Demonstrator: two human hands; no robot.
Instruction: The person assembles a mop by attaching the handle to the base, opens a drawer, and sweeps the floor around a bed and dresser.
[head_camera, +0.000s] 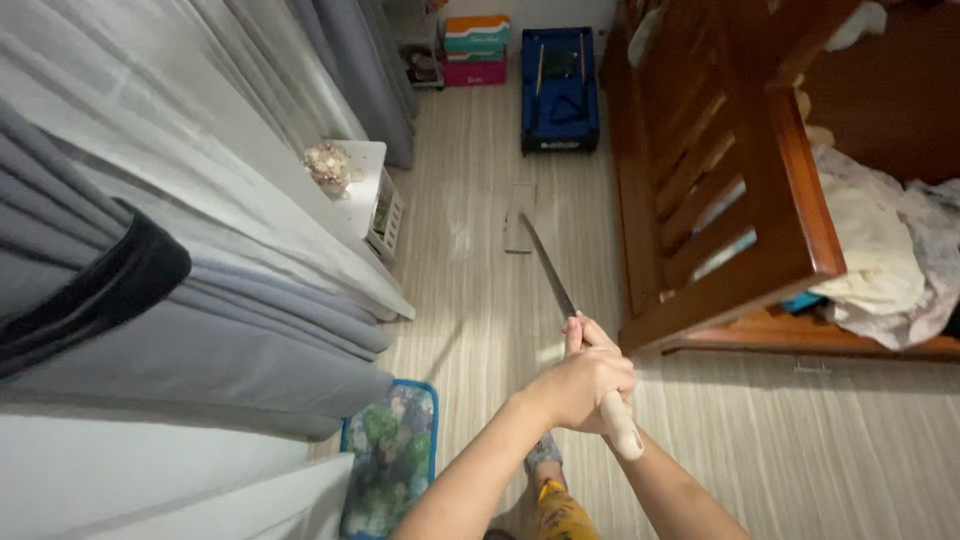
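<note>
Both of my hands grip a long mop handle that has a pale end near me. My left hand wraps the handle on top, and my right hand is mostly hidden behind it, with only its fingers showing. The handle runs away from me to a flat rectangular mop head lying on the pale striped floor.
Grey and sheer curtains hang at the left, with a small white table beside them. A wooden bed frame with crumpled cloth stands at the right. A blue crate and coloured boxes sit at the far wall. A patterned mat lies near my feet.
</note>
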